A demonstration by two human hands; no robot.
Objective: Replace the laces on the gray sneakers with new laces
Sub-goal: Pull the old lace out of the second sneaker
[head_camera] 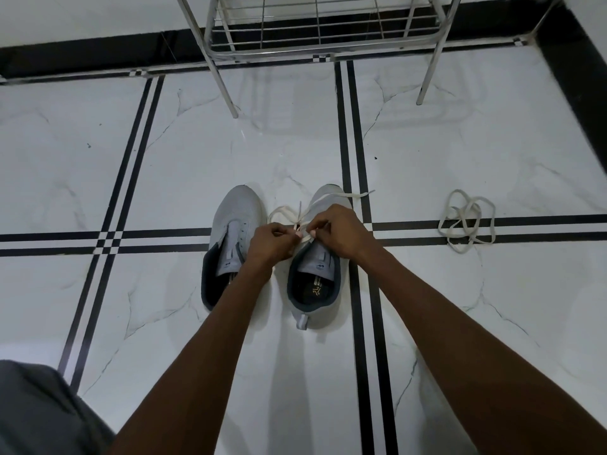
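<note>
Two gray shoes are sitting side by side on the floor [460,142]. Both hands are working over the right shoe [317,274]. The left hand [272,239] and right hand [340,229] are each pinching its white lace [282,211]. The left shoe [231,238] is lying bare. Another lace [468,220] is lying loose, well apart, to the right.

- Both forearms are bare, with no sleeves, watch or rings visible.
- Left hand [271,239] and right hand [340,229] wear no gloves.
- Grey trousers [42,412] cover the near-left leg.
</note>
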